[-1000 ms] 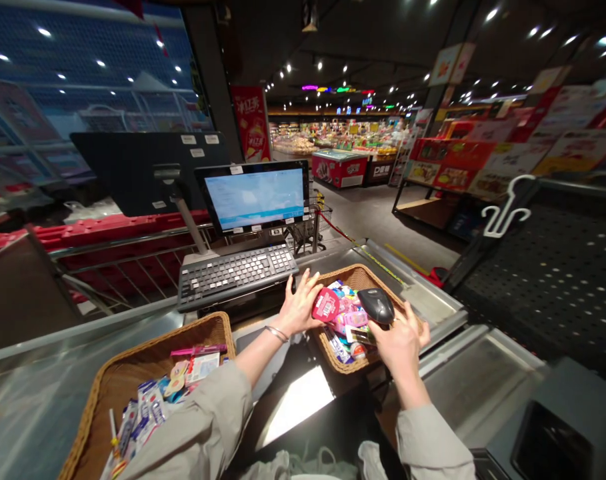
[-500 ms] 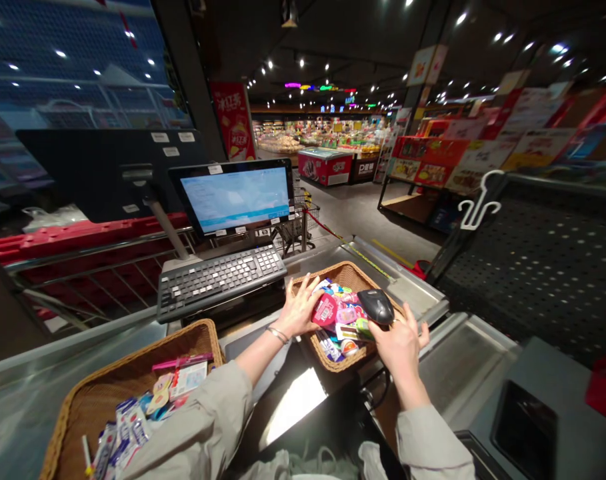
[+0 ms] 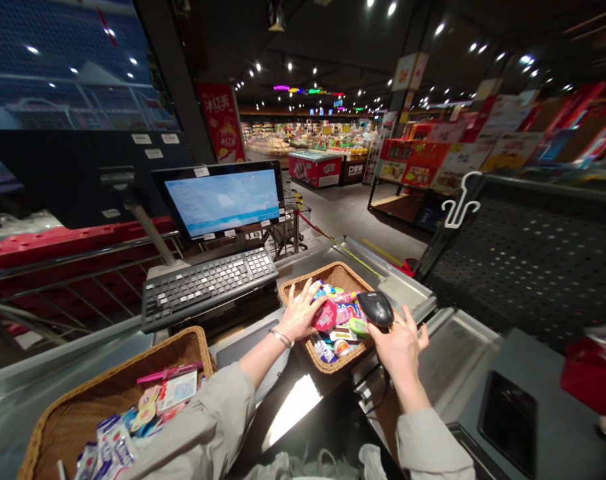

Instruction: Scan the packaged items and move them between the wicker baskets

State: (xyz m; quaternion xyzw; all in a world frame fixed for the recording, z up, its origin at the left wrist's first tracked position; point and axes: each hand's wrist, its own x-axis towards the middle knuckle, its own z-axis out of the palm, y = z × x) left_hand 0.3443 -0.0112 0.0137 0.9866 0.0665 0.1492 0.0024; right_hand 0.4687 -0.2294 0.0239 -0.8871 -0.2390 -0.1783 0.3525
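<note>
My left hand (image 3: 299, 313) reaches over the far wicker basket (image 3: 289, 288) and grips a red, round-looking package (image 3: 325, 316) with a pale label on its face. My right hand (image 3: 399, 341) is closed around a black handheld barcode scanner (image 3: 375, 308), its head above the basket's right side. The scanner's handle is mostly hidden by my fingers. Beneath both hands the basket holds small colourful packets, among them a green item (image 3: 359, 326) and a blue-and-white packet (image 3: 323, 348). A cable hangs below my right hand.
A second wicker basket (image 3: 47, 427) with blue-white packets (image 3: 113, 443) and a pink item stands at lower left. A keyboard (image 3: 210, 283) and lit monitor (image 3: 223, 200) are behind. At right lie a dark phone (image 3: 509, 421) and a metal counter (image 3: 457, 353).
The view has turned slightly right, so the surroundings shift left. My left hand still grips the red package, and my right hand still holds the scanner beside it.
</note>
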